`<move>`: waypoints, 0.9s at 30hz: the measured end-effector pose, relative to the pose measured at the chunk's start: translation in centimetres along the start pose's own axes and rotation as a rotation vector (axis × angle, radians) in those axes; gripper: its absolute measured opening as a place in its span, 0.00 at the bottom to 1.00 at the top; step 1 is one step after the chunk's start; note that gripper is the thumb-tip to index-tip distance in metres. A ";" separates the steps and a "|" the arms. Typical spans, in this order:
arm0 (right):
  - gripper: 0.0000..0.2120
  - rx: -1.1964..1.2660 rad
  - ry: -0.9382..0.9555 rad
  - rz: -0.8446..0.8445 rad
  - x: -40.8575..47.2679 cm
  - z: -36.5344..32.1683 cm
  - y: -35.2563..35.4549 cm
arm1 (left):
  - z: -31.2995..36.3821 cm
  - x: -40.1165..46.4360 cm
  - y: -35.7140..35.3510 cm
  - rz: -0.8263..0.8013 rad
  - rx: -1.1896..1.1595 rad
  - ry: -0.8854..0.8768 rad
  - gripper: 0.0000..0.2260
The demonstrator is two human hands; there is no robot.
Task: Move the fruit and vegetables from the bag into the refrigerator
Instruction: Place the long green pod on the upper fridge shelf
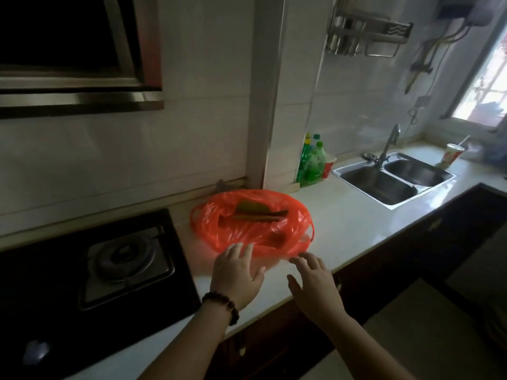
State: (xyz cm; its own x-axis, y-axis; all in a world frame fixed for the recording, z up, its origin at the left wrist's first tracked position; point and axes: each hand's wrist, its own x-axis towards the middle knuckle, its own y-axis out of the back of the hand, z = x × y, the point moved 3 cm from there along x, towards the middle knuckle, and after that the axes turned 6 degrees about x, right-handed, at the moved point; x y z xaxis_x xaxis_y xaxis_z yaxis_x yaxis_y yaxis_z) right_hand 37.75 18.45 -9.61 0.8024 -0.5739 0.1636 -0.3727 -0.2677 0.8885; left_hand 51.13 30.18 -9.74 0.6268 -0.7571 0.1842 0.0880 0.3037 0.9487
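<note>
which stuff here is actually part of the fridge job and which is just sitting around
Part of the job:
orange plastic bag on the counter
green vegetables showing through it
left hand and right hand, both open at the bag's near edge

Just lying about:
gas stove
green bottles
red cup
double sink
drink cup with straw

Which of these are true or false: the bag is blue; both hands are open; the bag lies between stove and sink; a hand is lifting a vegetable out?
1. The bag is blue. False: it is red-orange.
2. The left hand and right hand are open. True.
3. The bag lies between the stove and the sink. True.
4. A hand is lifting a vegetable out. False: neither hand holds anything; the vegetables lie in the bag.
</note>
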 end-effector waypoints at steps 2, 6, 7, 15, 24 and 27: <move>0.21 -0.021 -0.004 -0.026 4.5 2.3 0.3 | -0.3 3.9 -1.4 -0.008 -0.002 0.023 0.28; 0.20 -0.020 -0.006 -0.058 11.5 5.9 -0.2 | -0.8 9.8 -4.0 -0.061 -0.029 0.065 0.28; 0.20 -0.008 -0.011 -0.076 12.5 6.6 -0.6 | -0.8 10.9 -4.7 -0.084 -0.030 0.068 0.28; 0.24 -0.051 0.122 -0.236 20.5 10.5 -3.2 | 0.4 16.7 -10.0 -0.235 -0.062 0.170 0.29; 0.30 -0.239 0.499 -0.556 26.6 14.8 -8.1 | 2.0 18.5 -16.1 -0.399 0.033 0.369 0.35; 0.27 -0.192 0.549 -0.549 26.0 17.6 -7.9 | 3.7 17.0 -16.8 -0.333 0.063 0.387 0.32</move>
State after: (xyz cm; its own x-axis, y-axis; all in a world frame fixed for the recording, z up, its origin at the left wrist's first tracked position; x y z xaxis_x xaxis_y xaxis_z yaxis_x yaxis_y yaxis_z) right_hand 53.34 -7.97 -19.92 0.9815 0.0772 -0.1753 0.1888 -0.2347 0.9536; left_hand 57.44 10.11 -21.65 0.8144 -0.5337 -0.2278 0.2921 0.0378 0.9556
